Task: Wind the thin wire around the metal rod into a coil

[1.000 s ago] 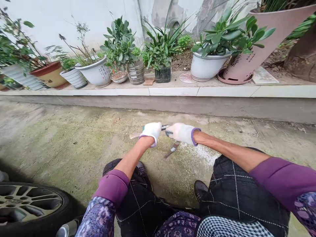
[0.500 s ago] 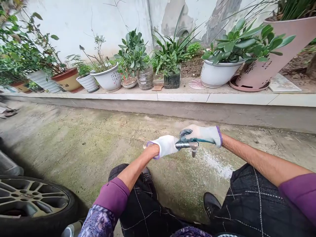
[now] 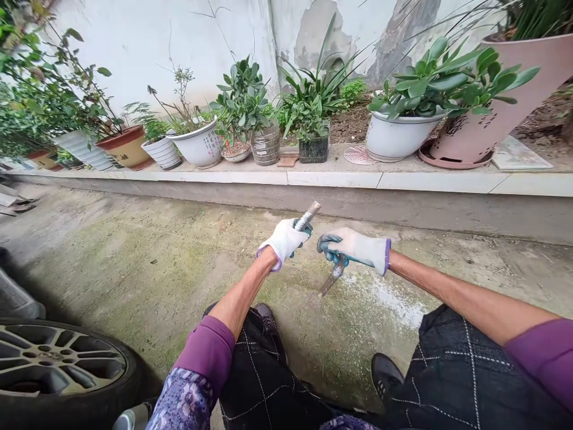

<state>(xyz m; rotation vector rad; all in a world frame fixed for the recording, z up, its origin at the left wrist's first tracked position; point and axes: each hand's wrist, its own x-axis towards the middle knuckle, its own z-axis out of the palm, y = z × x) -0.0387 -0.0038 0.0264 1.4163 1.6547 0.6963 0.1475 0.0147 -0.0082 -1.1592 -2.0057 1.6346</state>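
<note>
My left hand [image 3: 285, 240], in a white glove with a dark green palm, is closed round a short metal rod [image 3: 308, 216]. The rod has a silvery, ridged middle and a plain brownish end, and it tilts up and away to the right. Beside it, my right hand [image 3: 353, 245], gloved alike, grips a second short metal rod [image 3: 332, 280]. That one slants down to the left, with a shiny ridged part near the fingers and a dull lower end. A small gap separates the hands. My fingers hide part of each rod.
White powder and grains [image 3: 396, 303] lie scattered on the mossy concrete floor [image 3: 188, 239]. A tiled ledge [image 3: 331, 179] with several potted plants runs along the wall. A car wheel [image 3: 54, 364] is at lower left. My shoes [image 3: 385, 375] flank the floor below my hands.
My hands have moved apart. The left hand's rod has swung from level, pointing right, to pointing up and away. The right hand's rod, earlier hanging down, now slants to the lower left.
</note>
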